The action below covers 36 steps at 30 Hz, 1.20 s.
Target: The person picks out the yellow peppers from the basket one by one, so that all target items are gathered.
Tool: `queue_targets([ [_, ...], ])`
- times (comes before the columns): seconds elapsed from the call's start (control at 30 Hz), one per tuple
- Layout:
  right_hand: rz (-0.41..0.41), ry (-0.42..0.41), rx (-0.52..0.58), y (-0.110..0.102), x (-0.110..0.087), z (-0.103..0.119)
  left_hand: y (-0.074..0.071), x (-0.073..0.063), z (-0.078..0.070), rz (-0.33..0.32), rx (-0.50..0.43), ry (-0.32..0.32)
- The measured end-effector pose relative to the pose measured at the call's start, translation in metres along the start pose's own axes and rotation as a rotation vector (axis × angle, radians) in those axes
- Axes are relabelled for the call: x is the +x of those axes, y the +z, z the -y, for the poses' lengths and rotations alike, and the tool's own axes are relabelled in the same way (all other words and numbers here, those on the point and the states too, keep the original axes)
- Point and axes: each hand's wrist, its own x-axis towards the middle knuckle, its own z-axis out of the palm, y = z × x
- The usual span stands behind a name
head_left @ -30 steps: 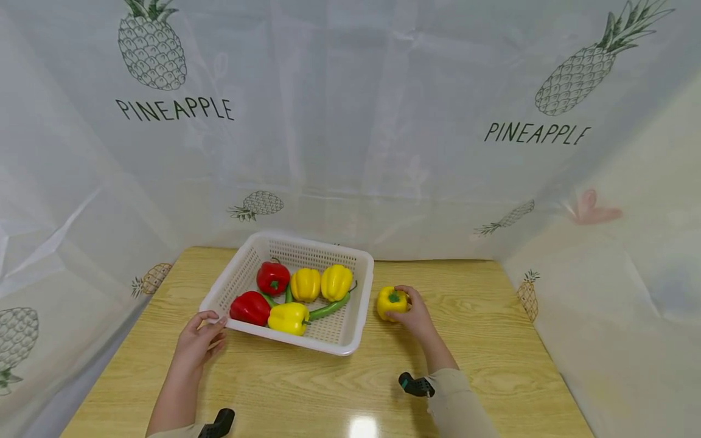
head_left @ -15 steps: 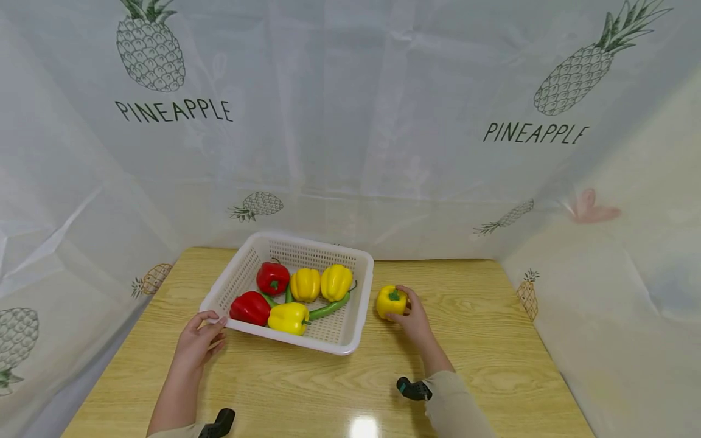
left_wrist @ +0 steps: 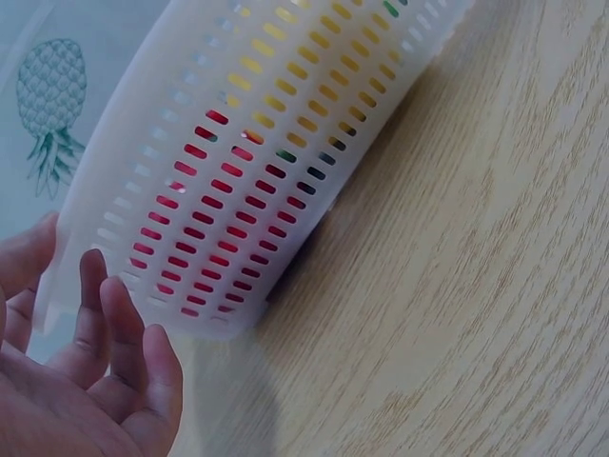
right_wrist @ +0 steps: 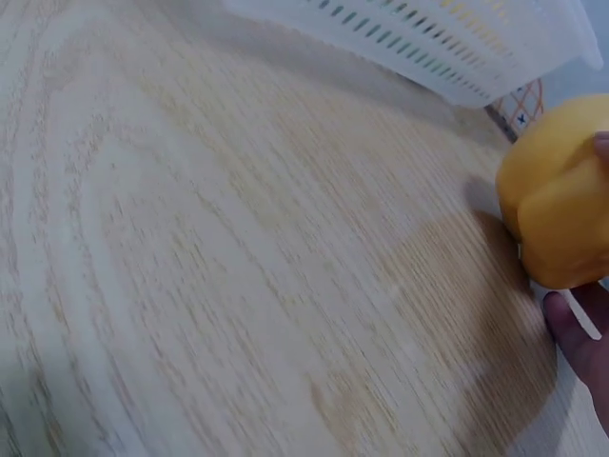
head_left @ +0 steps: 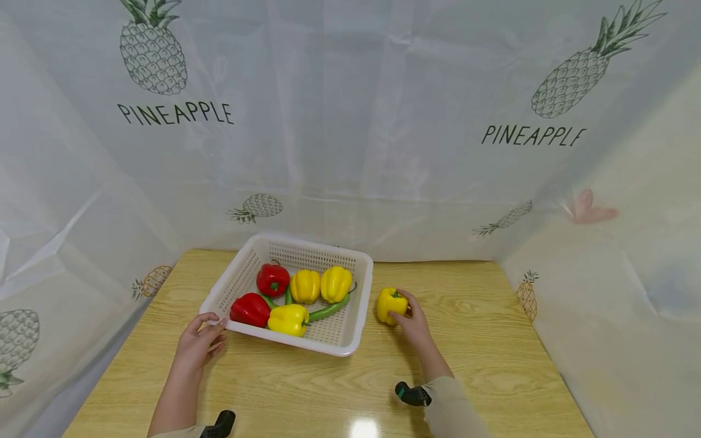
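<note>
At the near left corner of a white plastic basket [head_left: 358,316], my left hand [head_left: 197,344] pinches the rim between thumb and fingers. The left wrist view shows the slotted basket wall [left_wrist: 219,228] beside the curled fingers [left_wrist: 124,328]. To the right of the basket, my right hand [head_left: 415,319] holds a yellow bell pepper [head_left: 386,306] from its right side, thumb in front and fingers behind. The pepper's green stem points toward that hand. In the right wrist view the pepper [right_wrist: 552,190] is close over the table, and part of the hand is cut off.
Inside the basket lie red bell peppers [head_left: 250,310], yellow bell peppers [head_left: 336,284] and green chili peppers [head_left: 330,309]. The basket stands on a wooden table [head_left: 306,389] near its back edge. Behind and beside the table hangs a pineapple-print sheet [head_left: 350,121].
The yellow bell pepper in my right hand has tipped, its stem turning rightward toward the palm. The right forearm has shifted slightly left. My left hand and the basket stay in place.
</note>
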Motion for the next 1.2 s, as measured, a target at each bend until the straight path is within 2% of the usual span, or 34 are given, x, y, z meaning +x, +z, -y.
queue_targets([
  [0.23, 0.016, 0.029, 0.052, -0.002, -0.007, 0.013, 0.0, 0.001, 0.002, -0.003, -0.014, 0.003],
  [0.37, 0.008, -0.029, 0.052, -0.002, -0.01, 0.022, 0.0, 0.001, 0.002, -0.005, -0.017, 0.003],
  [0.47, 0.004, -0.101, 0.01, -0.001, -0.005, 0.015, 0.0, 0.001, 0.002, -0.008, -0.023, 0.004],
  [0.53, 0.002, -0.119, -0.01, 0.0, -0.001, 0.008, 0.0, 0.002, 0.002, -0.012, -0.028, 0.006],
  [0.83, -0.014, -0.061, -0.026, 0.003, 0.006, 0.001, 0.001, 0.001, 0.001, -0.013, -0.022, 0.017],
  [1.07, 0.018, -0.037, 0.003, 0.0, -0.004, 0.026, 0.003, 0.001, 0.0, -0.009, -0.043, 0.025],
  [1.2, 0.015, -0.022, -0.001, 0.001, 0.001, 0.019, 0.002, 0.002, 0.001, -0.002, -0.061, 0.026],
])
